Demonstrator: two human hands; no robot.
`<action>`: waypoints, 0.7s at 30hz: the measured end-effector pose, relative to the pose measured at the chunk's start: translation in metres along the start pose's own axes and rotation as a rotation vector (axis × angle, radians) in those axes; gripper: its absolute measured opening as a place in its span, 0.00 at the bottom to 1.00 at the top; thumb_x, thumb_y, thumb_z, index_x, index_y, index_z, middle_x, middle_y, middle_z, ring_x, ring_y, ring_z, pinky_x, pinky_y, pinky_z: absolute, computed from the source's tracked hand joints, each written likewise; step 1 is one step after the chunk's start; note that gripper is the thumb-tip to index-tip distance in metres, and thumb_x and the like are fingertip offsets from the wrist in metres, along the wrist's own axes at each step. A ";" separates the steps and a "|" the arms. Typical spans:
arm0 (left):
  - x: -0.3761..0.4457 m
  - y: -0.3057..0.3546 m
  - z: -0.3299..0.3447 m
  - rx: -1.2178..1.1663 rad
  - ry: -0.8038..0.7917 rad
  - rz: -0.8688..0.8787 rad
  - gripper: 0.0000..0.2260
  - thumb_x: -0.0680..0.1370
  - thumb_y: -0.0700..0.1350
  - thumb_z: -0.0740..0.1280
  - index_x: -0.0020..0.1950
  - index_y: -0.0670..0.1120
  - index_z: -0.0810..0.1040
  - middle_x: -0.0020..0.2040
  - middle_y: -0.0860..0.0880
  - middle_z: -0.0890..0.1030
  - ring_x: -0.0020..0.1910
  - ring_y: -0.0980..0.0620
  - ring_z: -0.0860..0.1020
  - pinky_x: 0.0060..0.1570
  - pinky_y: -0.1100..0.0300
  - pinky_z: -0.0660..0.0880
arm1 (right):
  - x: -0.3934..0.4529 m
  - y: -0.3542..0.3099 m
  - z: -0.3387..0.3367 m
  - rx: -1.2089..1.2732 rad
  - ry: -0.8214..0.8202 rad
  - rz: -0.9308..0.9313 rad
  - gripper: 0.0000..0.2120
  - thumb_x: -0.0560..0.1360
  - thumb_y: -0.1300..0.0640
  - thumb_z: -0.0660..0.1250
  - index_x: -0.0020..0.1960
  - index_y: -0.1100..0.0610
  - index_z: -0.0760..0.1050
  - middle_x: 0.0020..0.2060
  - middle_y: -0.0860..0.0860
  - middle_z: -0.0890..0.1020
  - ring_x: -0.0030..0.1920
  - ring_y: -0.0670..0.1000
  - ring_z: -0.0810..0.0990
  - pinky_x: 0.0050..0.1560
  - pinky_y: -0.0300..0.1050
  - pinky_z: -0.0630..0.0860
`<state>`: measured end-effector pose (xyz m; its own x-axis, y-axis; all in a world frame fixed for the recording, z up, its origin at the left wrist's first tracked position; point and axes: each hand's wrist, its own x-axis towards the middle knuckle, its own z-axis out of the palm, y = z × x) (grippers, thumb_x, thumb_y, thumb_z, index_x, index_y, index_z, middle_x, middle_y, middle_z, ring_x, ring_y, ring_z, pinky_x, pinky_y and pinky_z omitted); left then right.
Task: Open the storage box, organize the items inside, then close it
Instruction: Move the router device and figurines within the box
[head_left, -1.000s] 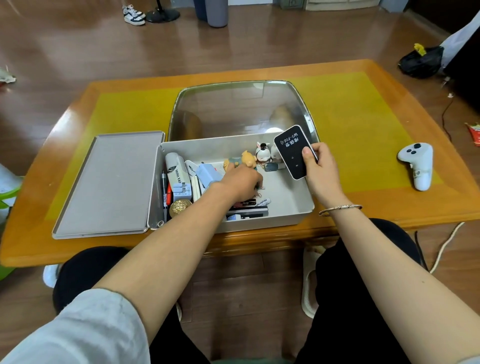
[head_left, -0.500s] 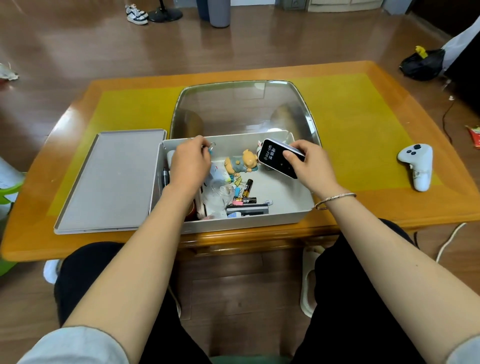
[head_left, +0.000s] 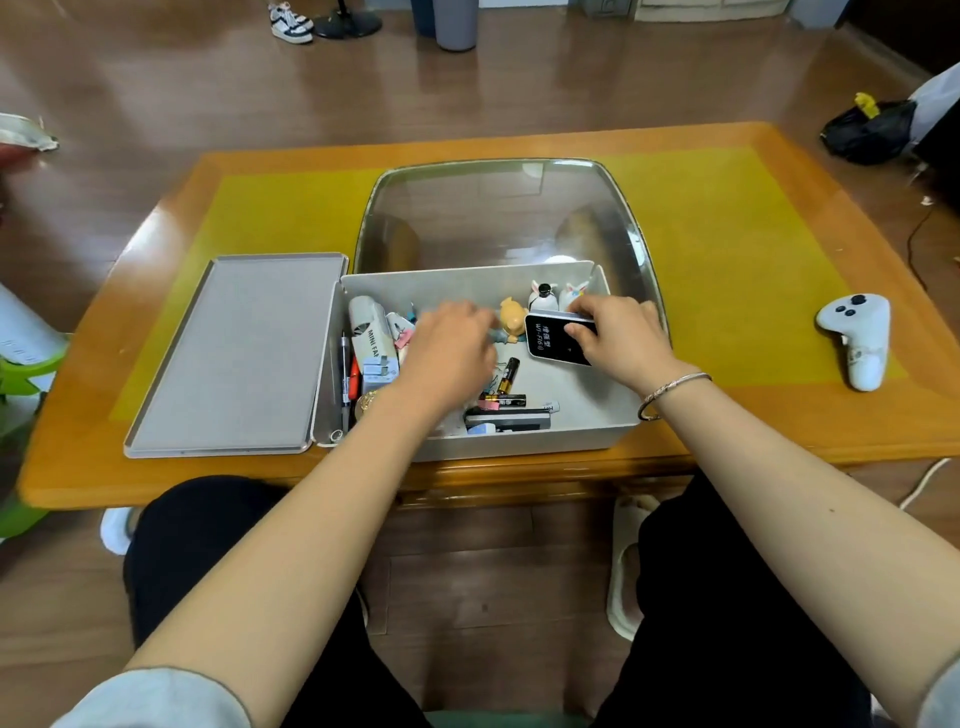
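Note:
The grey storage box (head_left: 519, 441) stands open on the table, its lid (head_left: 234, 353) lying flat to the left. Inside are a white mini fan (head_left: 366, 325), pens (head_left: 345, 379), batteries (head_left: 508, 376), small figurines (head_left: 511, 314) and other bits. My right hand (head_left: 618, 338) grips a black and white Wi-Fi device (head_left: 553, 340) low inside the box's right half. My left hand (head_left: 449, 348) reaches into the middle of the box, blurred, with fingers over the small items; whether it holds anything is not visible.
The box sits near the front edge of a wooden table (head_left: 779, 426) with a yellow mat and a central glass panel (head_left: 498, 218). A white game controller (head_left: 857, 338) lies at the right. A black bag (head_left: 867, 130) and shoes (head_left: 291, 23) are on the floor.
My right hand has lowered the Wi-Fi device from above the box's rim into its right half. My left hand went to the box's left back corner, then back toward the middle.

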<state>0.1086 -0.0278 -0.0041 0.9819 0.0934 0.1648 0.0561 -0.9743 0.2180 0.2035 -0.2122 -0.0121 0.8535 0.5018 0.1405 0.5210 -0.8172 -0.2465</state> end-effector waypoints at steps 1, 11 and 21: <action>0.001 0.009 0.005 0.006 -0.084 0.091 0.14 0.78 0.43 0.60 0.63 0.46 0.74 0.60 0.44 0.76 0.60 0.43 0.71 0.57 0.50 0.67 | 0.000 -0.001 0.000 -0.018 -0.002 -0.004 0.10 0.77 0.53 0.63 0.57 0.52 0.76 0.49 0.55 0.83 0.52 0.60 0.78 0.52 0.51 0.66; 0.016 0.015 0.030 0.197 -0.570 0.103 0.22 0.78 0.43 0.55 0.73 0.48 0.63 0.73 0.48 0.66 0.72 0.44 0.61 0.67 0.43 0.57 | -0.004 0.000 0.001 0.032 -0.030 0.001 0.09 0.77 0.56 0.62 0.56 0.56 0.75 0.52 0.55 0.81 0.53 0.60 0.77 0.53 0.53 0.68; 0.010 0.014 0.026 0.278 -0.587 0.097 0.23 0.78 0.48 0.56 0.74 0.48 0.61 0.69 0.45 0.71 0.69 0.43 0.64 0.66 0.46 0.58 | -0.008 0.003 0.014 0.029 -0.010 -0.037 0.10 0.78 0.57 0.60 0.57 0.54 0.74 0.53 0.52 0.80 0.55 0.56 0.76 0.51 0.52 0.68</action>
<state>0.1239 -0.0455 -0.0240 0.9160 -0.0482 -0.3984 -0.0704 -0.9967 -0.0414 0.1985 -0.2148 -0.0275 0.8336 0.5344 0.1401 0.5514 -0.7896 -0.2692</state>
